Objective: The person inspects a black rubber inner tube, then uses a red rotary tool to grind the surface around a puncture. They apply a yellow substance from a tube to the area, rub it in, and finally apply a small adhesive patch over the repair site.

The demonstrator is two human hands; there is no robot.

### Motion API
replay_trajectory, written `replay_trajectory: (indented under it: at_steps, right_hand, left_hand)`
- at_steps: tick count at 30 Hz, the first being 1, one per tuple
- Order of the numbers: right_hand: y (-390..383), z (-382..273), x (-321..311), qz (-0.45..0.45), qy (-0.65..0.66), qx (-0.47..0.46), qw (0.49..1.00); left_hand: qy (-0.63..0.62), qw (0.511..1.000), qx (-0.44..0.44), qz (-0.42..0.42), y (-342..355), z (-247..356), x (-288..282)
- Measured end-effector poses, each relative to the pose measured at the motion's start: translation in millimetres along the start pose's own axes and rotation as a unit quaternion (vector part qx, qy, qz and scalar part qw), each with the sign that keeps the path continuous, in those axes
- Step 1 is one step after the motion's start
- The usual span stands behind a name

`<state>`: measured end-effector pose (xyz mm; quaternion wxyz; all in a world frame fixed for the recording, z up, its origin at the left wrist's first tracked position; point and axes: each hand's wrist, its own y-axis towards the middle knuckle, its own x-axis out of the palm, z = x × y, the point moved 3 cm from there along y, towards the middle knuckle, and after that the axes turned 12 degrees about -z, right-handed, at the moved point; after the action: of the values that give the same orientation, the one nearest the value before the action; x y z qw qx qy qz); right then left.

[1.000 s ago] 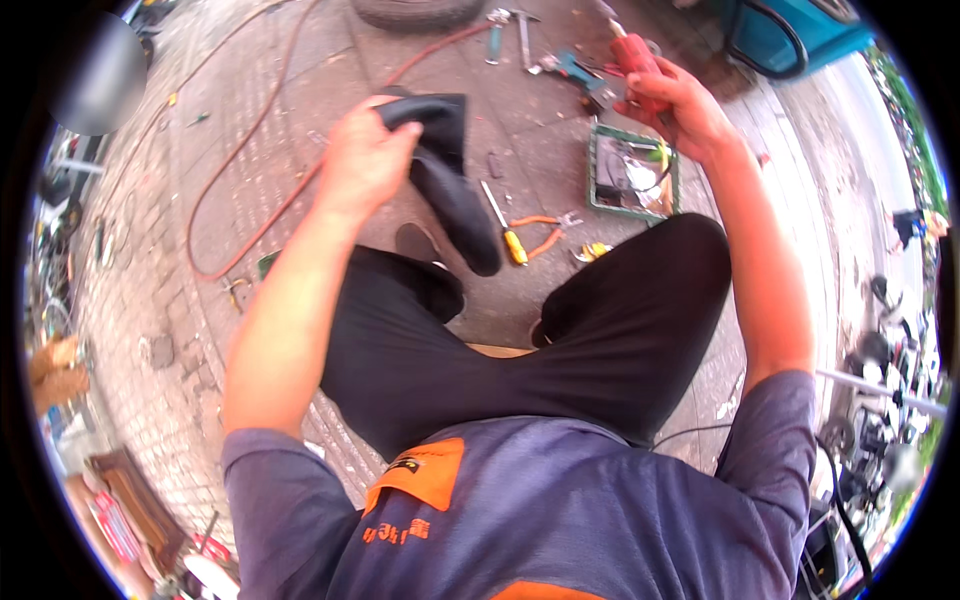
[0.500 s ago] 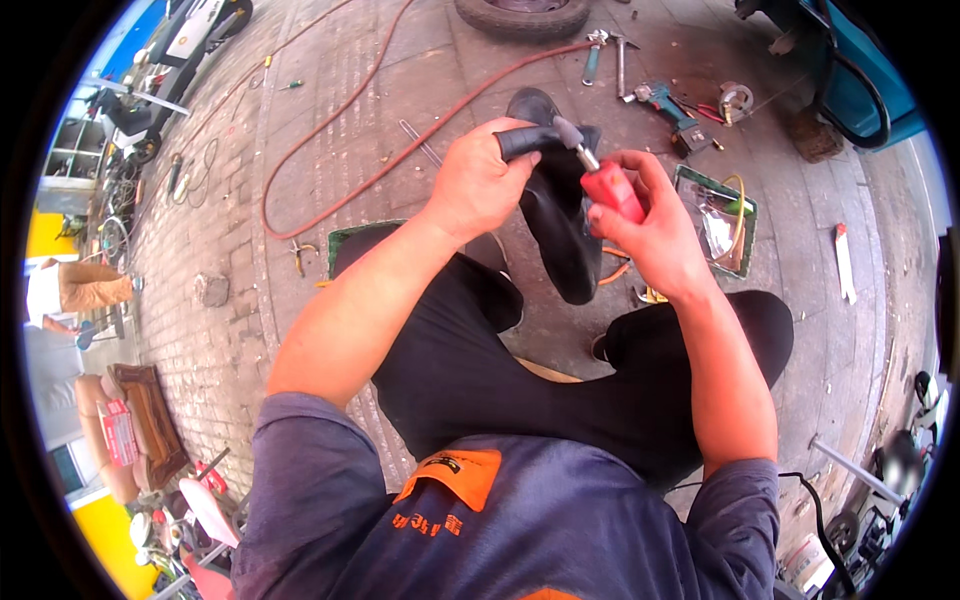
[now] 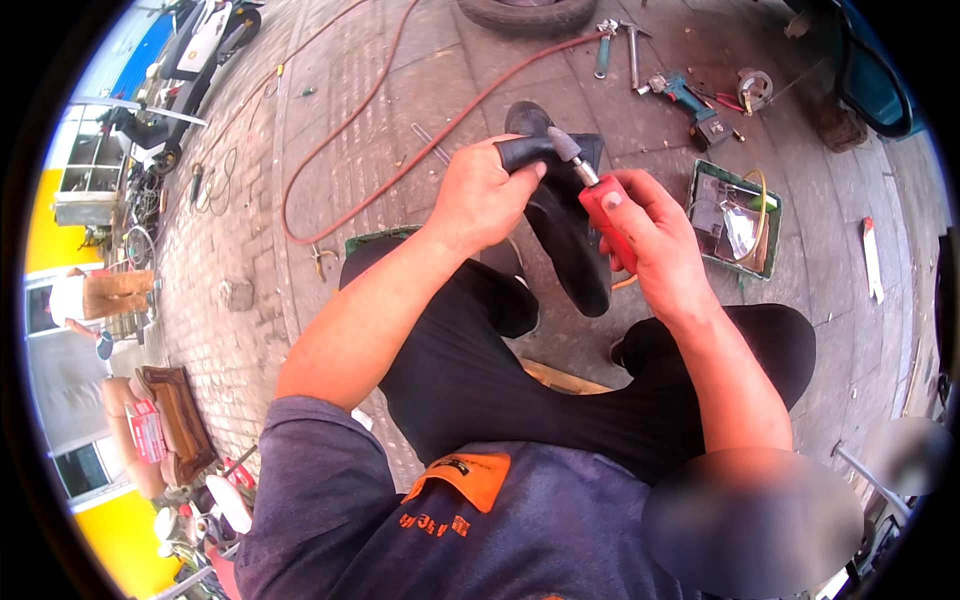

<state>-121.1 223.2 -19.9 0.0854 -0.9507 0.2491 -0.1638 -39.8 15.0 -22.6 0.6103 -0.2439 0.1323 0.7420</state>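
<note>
My left hand (image 3: 478, 195) pinches a folded part of a black rubber inner tube (image 3: 572, 255), with the thumb pressed on top. The rest of the tube hangs down between my knees. In my right hand (image 3: 662, 235) is a red handheld die grinder (image 3: 606, 212), the thumb lying along its body. A grey tapered grinding stone (image 3: 564, 145) sits on its metal shaft and points up and left, right beside the pinched part of the tube. Whether the stone touches the rubber I cannot tell.
A tyre (image 3: 525, 14) lies at the top, near an adjustable wrench (image 3: 603, 52), a hammer (image 3: 634, 60) and a cordless drill (image 3: 688, 105). Right of my hands stands a green crate (image 3: 733, 218). A red hose (image 3: 345, 125) loops across the paving on the left.
The grinder has tilted in my right hand, and the thumb has moved onto its top. My left hand keeps its hold on the inner tube. The whole view has shifted slightly.
</note>
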Motion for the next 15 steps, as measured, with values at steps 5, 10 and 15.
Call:
replay_trajectory:
  at_steps: [5,10,15]
  right_hand:
    - [1.6,-3.3,2.7,0.002,-0.076,0.011,0.997]
    - [-8.2,-11.3,17.6,0.039,-0.316,-0.096,0.943]
    - [-6.7,-8.2,24.2,0.066,-0.435,-0.163,0.883]
  left_hand:
    - [0.004,1.000,-0.008,-0.017,-0.5,-4.9,0.9]
    - [-0.021,0.999,-0.038,-0.026,-3.1,-6.4,0.2]
    - [-0.037,0.998,-0.051,-0.021,-4.1,-14.4,1.9]
